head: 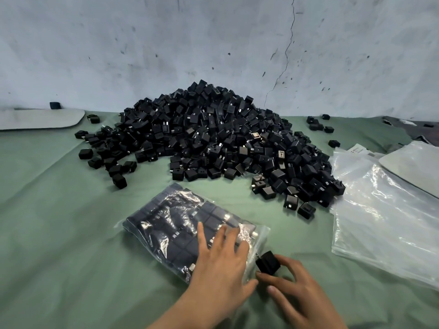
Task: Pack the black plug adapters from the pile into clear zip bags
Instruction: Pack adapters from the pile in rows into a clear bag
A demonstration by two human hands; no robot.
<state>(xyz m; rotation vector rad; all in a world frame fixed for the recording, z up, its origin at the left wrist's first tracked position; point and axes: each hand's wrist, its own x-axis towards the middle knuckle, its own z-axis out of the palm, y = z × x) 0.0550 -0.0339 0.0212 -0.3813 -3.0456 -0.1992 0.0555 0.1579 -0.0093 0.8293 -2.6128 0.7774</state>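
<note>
View from beside the worker, at a table draped in green cloth (pixel 59 222).

(a) Filled zip bag (pixel 166 224): lies flat on the cloth at near centre, set askew. Its axis from mouth to base runs from near right to far left. The clear unfilled end points right, and black adapters are packed in rows inside.

(b) Left hand (pixel 221 260): palm down on the near part of the bag, fingers straight and spread, pressing and gripping nothing.

(c) Right hand (pixel 292 286): thumb and curled fingertips pinch a single plug adapter (pixel 269 263), held just beside the bag's clear end. A metal prong shows on the adapter's side that faces the bag.

(d) Pile (pixel 213 143): a broad mound of black adapters behind the bag, against the scuffed grey wall (pixel 166 43). Its units lie at all angles, with loose ones scattered round its foot.

(e) Empty zip bags (pixel 380 222): a flat, glossy stack at right, touching the pile's right edge.
</note>
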